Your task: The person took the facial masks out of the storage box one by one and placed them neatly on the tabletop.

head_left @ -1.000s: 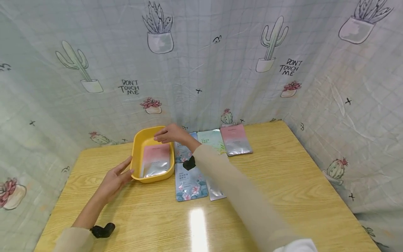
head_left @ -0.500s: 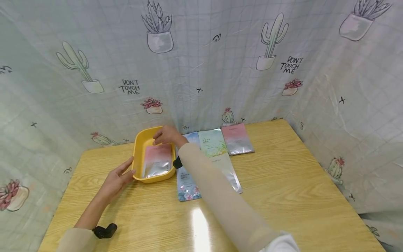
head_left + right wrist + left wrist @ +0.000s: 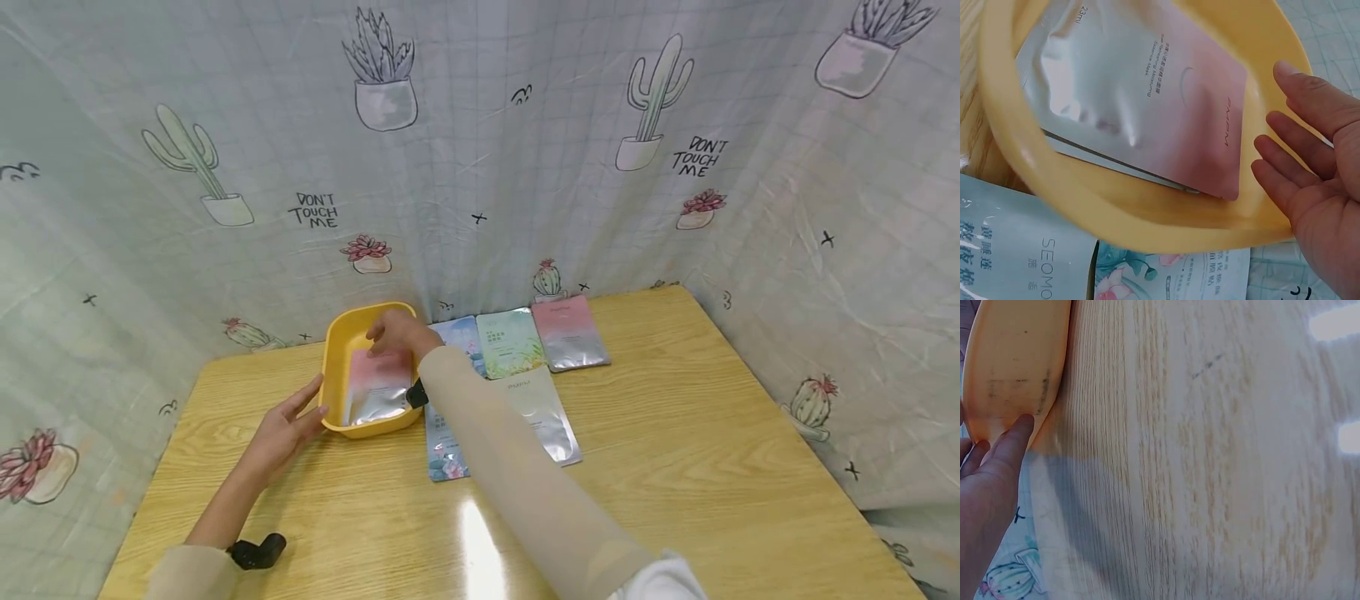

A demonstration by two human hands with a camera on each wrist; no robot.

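A yellow plastic basket [image 3: 334,371] stands at the back left of the table. Inside lies a pink-and-silver face mask packet [image 3: 381,387], and the right wrist view shows the edge of another packet [image 3: 1122,169] beneath it. My left hand [image 3: 279,433] touches the basket's left side with fairly straight fingers; one finger [image 3: 1019,431] lies along the outer wall. Over the basket's back right part, my right hand [image 3: 400,329] reaches in from the right. Its fingers [image 3: 1297,144] are loosely extended beside the pink end of the packet and hold nothing.
Right of the basket lie blue floral packets [image 3: 459,337], a green packet [image 3: 512,342] and a silver-white packet [image 3: 540,408]. Another pink-and-silver packet [image 3: 572,333] lies farthest right. A patterned cloth [image 3: 480,167] hangs close behind the table [image 3: 675,467].
My right hand has dipped lower over the basket, its sleeve shifting left and uncovering more of the green and silver-white packets. The left hand stays against the basket.
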